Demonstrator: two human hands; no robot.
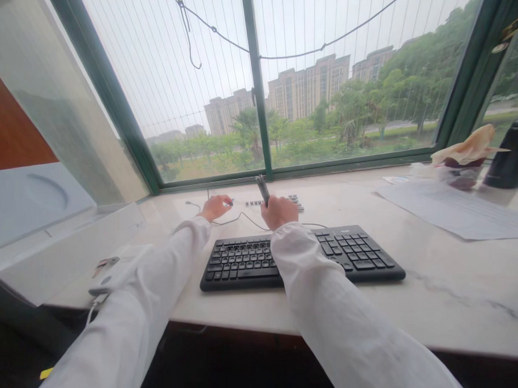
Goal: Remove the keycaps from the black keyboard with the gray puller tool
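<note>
A black keyboard (240, 273) lies in front of me on the pale table. One of its upper rows shows bare key sockets. Beyond it, small keycaps (254, 204) are laid out in rows, partly hidden behind my right hand. My right hand (280, 212) is closed around a slim black tool (263, 189) that points up and away; its tip is too small to make out. To the left, my left hand (216, 208) pinches a small dark keycap (230, 203) just above the table. The keyboard's middle is covered by my right sleeve.
A thin cable (241, 213) runs behind the keyboard. On the left are a white box (69, 246), keys (105, 264) and a white device with a plug. Paper sheets (459, 212), a wrapped bundle (464, 153) and a black bottle (509, 154) stand right. A window borders the back.
</note>
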